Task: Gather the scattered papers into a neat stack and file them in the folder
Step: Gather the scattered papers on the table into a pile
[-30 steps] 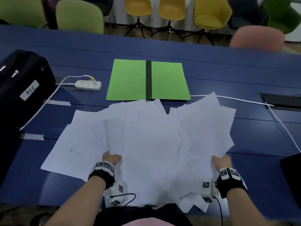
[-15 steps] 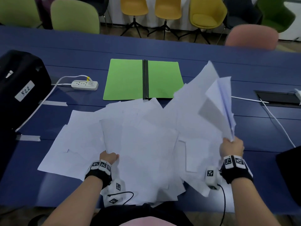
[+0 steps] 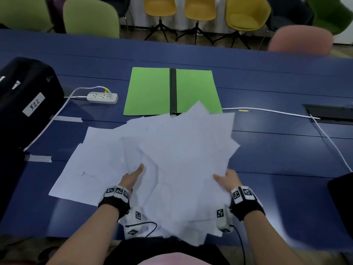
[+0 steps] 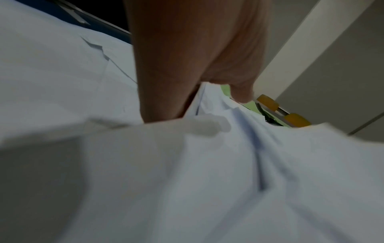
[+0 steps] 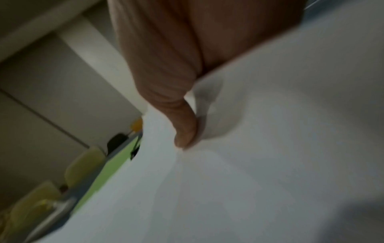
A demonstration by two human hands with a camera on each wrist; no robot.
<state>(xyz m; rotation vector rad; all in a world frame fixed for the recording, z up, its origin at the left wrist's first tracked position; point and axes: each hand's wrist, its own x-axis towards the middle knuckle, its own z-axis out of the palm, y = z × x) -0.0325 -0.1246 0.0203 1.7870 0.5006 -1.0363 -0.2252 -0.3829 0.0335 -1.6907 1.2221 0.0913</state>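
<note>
Several loose white papers [image 3: 181,150] lie in a messy overlapping pile on the blue table [image 3: 277,153], fanned toward the open green folder [image 3: 150,90] behind them. More sheets [image 3: 80,169] spread flat to the left. My left hand [image 3: 131,176] grips the pile's left side, thumb on top, fingers hidden under the sheets. My right hand [image 3: 227,179] grips the right edge of the bundle the same way. In the left wrist view the thumb [image 4: 241,92] lies on crumpled paper [image 4: 207,180]. The right wrist view shows my thumb [image 5: 185,128] pressing into the sheets [image 5: 249,180].
A white power strip [image 3: 102,97] and its cable lie left of the folder. A black bag [image 3: 24,104] fills the far left. A white cable [image 3: 267,111] runs right to a table recess [image 3: 328,113]. A dark object [image 3: 342,190] sits at the right edge. Chairs line the far side.
My right hand has swung its lifted bundle leftward and down onto the middle pile, baring the table on the right. My left hand has slid forward and right, thumb now over the sheets.
</note>
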